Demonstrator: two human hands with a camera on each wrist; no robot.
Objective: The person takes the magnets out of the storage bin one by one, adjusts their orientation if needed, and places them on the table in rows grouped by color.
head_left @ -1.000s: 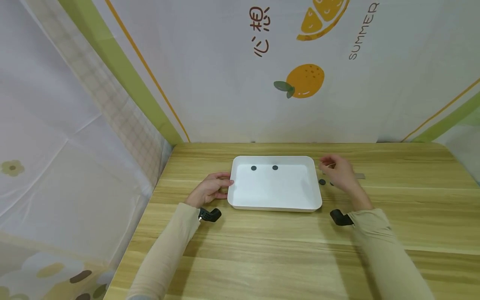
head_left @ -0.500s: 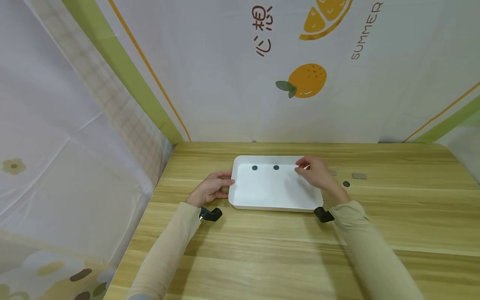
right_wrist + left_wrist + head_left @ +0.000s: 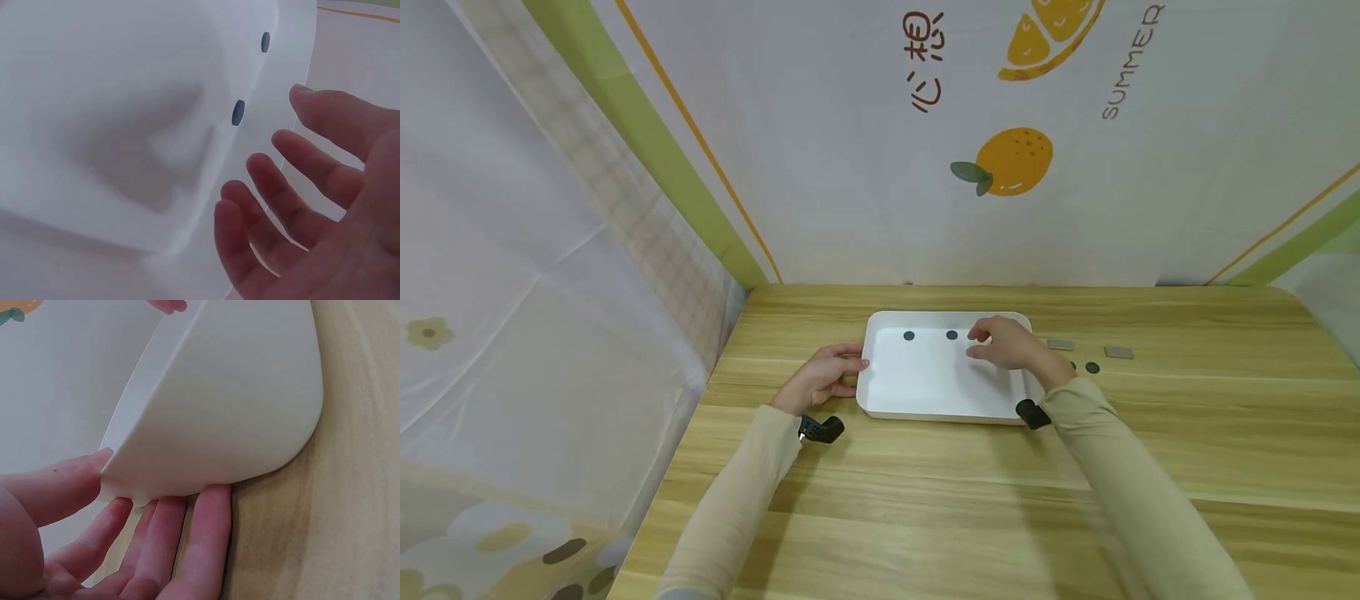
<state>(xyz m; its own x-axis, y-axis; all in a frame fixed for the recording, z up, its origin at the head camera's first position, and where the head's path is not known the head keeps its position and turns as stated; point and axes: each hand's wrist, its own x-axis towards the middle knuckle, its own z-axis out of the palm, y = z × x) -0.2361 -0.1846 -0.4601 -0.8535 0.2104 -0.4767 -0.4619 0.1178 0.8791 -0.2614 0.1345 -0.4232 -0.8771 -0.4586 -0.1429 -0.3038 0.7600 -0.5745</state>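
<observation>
A shallow white tray [image 3: 917, 387] rests on the wooden table. My left hand [image 3: 822, 373] grips its left end, thumb at the rim and fingertips against the outer wall [image 3: 219, 394]. Two small dark round discs, a left disc [image 3: 909, 336] and a right disc [image 3: 952, 335], lie inside along the far side. My right hand [image 3: 1006, 342] is over the tray's right half. In the right wrist view its fingers [image 3: 275, 181] are loosely bent, thumb apart, with nothing between them. The fingertips are near the right disc [image 3: 238, 112] but apart from it.
Right of the tray are two small grey rectangular pieces, one nearer [image 3: 1060, 344] and one farther right [image 3: 1118, 352]. A dark disc [image 3: 1092, 367] lies before them; another disc [image 3: 1072, 367] is partly hidden by my right wrist. A printed curtain [image 3: 850, 208] hangs behind the table.
My right hand has moved left from beside the tray to over it, and its thumb and fingers have spread apart. My left hand stays at the tray's left end.
</observation>
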